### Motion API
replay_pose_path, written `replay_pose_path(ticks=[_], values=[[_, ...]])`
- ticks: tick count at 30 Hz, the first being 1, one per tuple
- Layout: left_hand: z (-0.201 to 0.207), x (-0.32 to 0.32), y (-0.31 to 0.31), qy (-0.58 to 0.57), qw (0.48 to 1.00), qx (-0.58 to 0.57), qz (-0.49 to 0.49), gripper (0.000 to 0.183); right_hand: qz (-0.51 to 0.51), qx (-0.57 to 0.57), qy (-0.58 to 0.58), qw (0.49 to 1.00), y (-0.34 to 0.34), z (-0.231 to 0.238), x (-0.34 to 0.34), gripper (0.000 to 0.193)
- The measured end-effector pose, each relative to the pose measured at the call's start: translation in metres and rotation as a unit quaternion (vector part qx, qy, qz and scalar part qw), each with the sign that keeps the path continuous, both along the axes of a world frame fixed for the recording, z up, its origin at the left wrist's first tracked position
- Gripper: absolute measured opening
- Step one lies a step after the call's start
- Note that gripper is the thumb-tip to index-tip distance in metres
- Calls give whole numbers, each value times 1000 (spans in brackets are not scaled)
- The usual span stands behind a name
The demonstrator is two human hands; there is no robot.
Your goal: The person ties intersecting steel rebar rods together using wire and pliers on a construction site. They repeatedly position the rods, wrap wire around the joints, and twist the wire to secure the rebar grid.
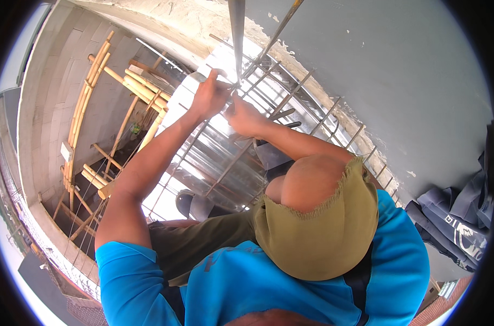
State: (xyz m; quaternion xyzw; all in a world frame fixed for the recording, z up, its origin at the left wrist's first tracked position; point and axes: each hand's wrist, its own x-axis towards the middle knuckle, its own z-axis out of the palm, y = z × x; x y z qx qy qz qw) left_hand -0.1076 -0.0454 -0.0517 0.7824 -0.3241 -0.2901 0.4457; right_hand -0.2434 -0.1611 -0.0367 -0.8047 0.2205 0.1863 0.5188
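Observation:
My left hand is at a crossing of steel bars, its fingers curled in at the joint and one digit raised. What it pinches is too small to make out. Close beside it, my right hand is closed, its fingertips at the same crossing. Two dark handles stick out by its wrist, apparently of a pincer-like tool, with its head hidden. A thick upright steel bar meets the crossing from above. Below the hands spreads a grid of thin rebar over shiny metal sheeting.
Bamboo scaffolding stands on the left before a block wall. A grey wall rises on the right, with bar ends pointing at it. My bent knee is just below my right forearm. Dark clothing lies at right.

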Motion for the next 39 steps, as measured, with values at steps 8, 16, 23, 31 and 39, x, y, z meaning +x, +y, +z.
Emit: replay_pose_path(ticks=[8, 16, 23, 31, 39], values=[[15, -8, -13, 81, 984, 125, 93, 64, -51, 352, 128, 926, 10, 18, 8, 95], [6, -6, -15, 83, 982, 134, 106, 63, 101, 173, 47, 979, 13, 2, -8, 100], [0, 7, -15, 41, 991, 118, 42, 45, 63, -30, -102, 992, -20, 12, -4, 29], [-10, 22, -5, 89, 991, 96, 12, 25, 30, -98, -242, 965, -28, 7, -11, 38], [-19, 30, -3, 34, 997, 66, -34, 24, 148, -267, -78, 949, -27, 10, 19, 62]])
